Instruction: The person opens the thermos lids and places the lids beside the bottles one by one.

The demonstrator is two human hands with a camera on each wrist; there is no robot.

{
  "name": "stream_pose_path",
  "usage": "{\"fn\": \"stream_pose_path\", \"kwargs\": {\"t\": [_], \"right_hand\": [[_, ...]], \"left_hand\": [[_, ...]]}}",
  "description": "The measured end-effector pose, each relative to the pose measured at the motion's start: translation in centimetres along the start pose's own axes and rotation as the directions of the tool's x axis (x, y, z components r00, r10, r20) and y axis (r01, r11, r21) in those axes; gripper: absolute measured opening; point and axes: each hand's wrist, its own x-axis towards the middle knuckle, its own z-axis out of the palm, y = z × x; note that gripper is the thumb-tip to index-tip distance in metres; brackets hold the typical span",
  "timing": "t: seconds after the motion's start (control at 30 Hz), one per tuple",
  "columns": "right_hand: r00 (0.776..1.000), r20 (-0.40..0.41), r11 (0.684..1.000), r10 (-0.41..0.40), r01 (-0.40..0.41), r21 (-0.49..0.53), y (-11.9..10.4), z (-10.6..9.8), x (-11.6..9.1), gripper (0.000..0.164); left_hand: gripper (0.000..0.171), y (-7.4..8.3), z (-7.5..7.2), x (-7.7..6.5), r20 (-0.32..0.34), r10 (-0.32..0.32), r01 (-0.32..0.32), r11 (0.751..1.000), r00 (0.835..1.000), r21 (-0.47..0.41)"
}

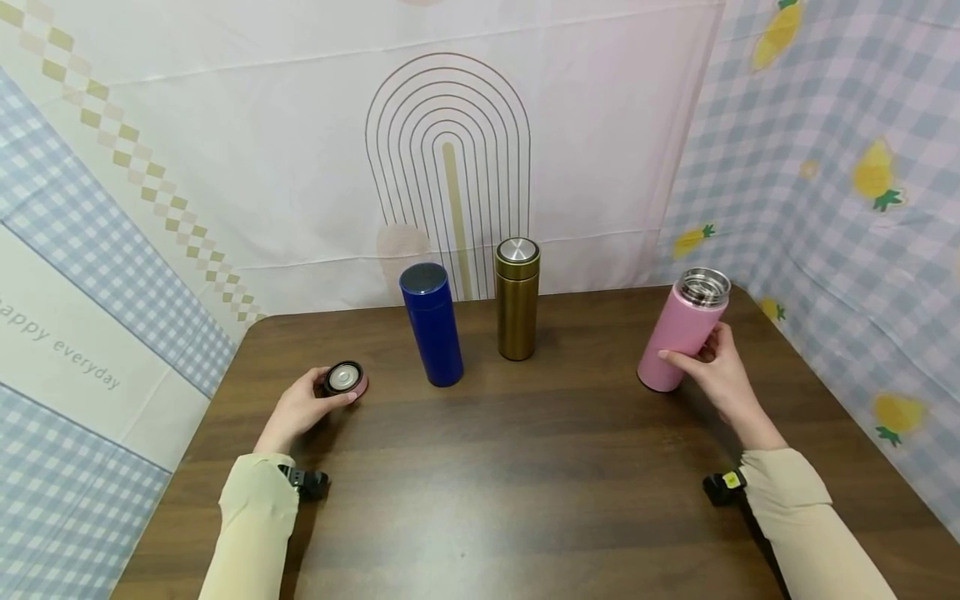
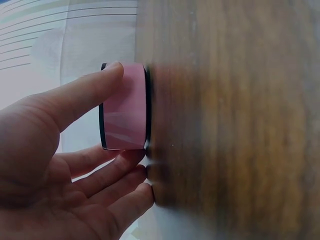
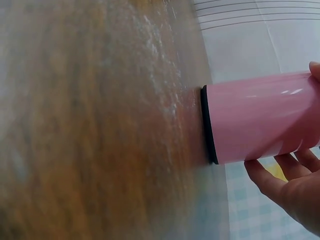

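On the left of the table, my left hand [image 1: 302,406] holds a pink bottle lid [image 1: 347,379] between thumb and fingers. The lid's hollow underside faces up, and in the left wrist view its pink side [image 2: 125,107] and black rims show against the wood. At the right, my right hand [image 1: 716,375] grips the lower body of a pink thermos bottle [image 1: 678,333], which stands upright with its steel mouth uncovered. The right wrist view shows the thermos's black base ring [image 3: 209,125] at the table surface, with fingertips [image 3: 262,177] along its side.
A blue thermos [image 1: 433,329] and a gold thermos [image 1: 517,304], both with lids on, stand upright between the hands towards the back. The brown wooden table [image 1: 480,475] meets a patterned cloth [image 1: 315,192] behind and at both sides.
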Motion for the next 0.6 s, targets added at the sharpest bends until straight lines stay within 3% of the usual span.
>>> {"fn": "stream_pose_path", "kwargs": {"t": [0.6], "right_hand": [[1.000,-0.014,0.998,0.004,-0.003,0.068,0.72,0.45,0.22,0.065]], "left_hand": [[0.089,-0.11,-0.07,0.01,0.025,-0.017,0.018,1.000,1.000,-0.002]]}}
